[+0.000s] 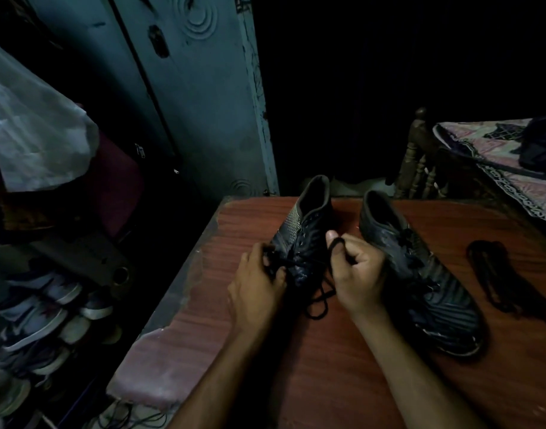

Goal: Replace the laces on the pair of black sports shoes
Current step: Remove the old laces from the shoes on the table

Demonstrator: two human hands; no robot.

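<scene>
Left hand [255,281]: it gripped one end of the lace [319,300] at the left shoe [305,239], fingers curled round it.
Right hand [359,275]: thumb and fingers pinched a loop of the same lace, just above the eyelets.
Right shoe [420,274]: it lay on the surface [342,366], beside the right hand, untouched.
Spare laces [500,277]: a dark bundle, further right, well apart from both hands.
Advice: I think both ends needed equal pull, so the lace would sit flat and even across the eyelets.
</scene>
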